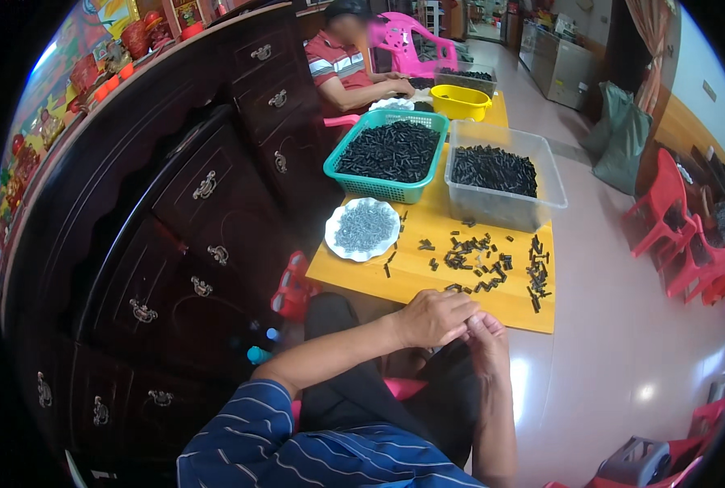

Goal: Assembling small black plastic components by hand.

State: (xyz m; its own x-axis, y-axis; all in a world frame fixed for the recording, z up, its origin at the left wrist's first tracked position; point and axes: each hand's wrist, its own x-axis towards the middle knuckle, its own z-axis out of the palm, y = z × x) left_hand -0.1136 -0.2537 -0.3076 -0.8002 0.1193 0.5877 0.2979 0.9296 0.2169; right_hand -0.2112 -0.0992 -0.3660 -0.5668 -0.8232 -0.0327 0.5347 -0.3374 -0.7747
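Note:
My left hand (434,318) and my right hand (487,335) meet at the near edge of the wooden table (346,273). Both are closed, fingertips pinched together; whatever they hold is too small and hidden to make out. Just beyond them, small black tube-like pieces (460,259) lie scattered, with a second cluster of black pieces (536,275) along the right edge. To the left stands a white scalloped plate (330,237) heaped with small clear or silvery pieces. Behind it are a teal basket (378,188) and a clear plastic bin (505,208), both filled with black pieces.
Across the table a person (338,69) works beside a yellow tub (461,102) and another clear bin (480,77). A dark wooden cabinet (175,203) flanks my left. Red plastic chairs (679,228) and a green sack (618,142) stand to the right.

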